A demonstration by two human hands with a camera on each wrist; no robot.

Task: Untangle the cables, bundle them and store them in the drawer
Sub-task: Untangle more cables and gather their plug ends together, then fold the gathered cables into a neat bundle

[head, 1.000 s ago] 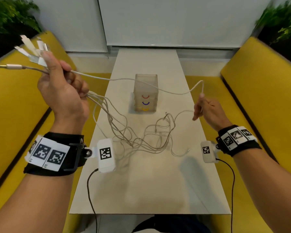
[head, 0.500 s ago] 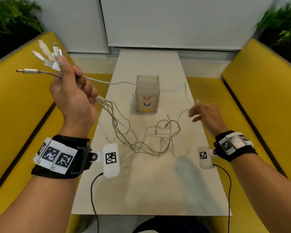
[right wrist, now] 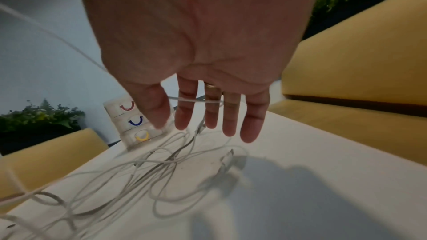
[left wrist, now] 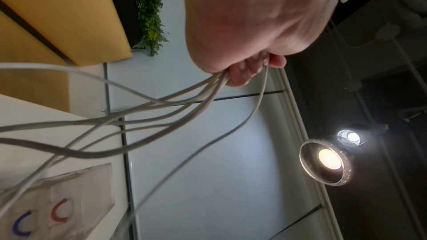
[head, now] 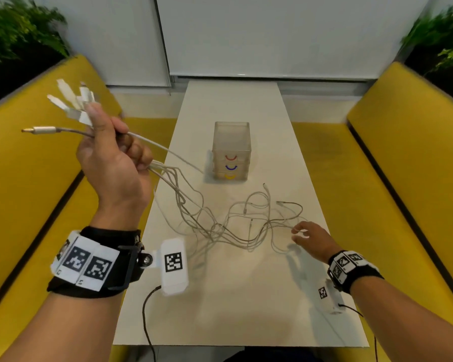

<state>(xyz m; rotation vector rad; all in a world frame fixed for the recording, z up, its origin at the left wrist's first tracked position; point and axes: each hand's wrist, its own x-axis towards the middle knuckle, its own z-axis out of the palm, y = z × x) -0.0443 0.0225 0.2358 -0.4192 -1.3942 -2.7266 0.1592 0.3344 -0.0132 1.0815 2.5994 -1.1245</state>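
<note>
**Gathering the loose ends, one cable at a time**

Holding a fistful of cables (head: 215,226) by their plug ends, the left hand (head: 113,163) is raised above the left edge of the table (head: 236,309), its fingers curled tight round the strands; several connectors fan out above the thumb, and the wrist view shows the cords leaving the bottom of the fist in a loose sheaf. From there they run down to a snarl of loops lying on the table, between the person and the small clear drawer unit (head: 231,151), which stands further back with its red, blue and yellow handles all pushed in.

The right hand (head: 310,237) hovers just over the right side of the tangle, fingers spread and relaxed, holding nothing. One thin strand crosses in front of its fingers in the wrist view, but whether it touches them I cannot tell.

The step in hand looks like picking out the next free end. It would go best by choosing a plug that lies on top of the pile, such as the dark-tipped one near the right edge of the loops, and drawing it out slowly along its own length. A hard tug could tighten the knot, so the left hand's grip should stay firm and high, keeping the collected strands taut and apart.
</note>
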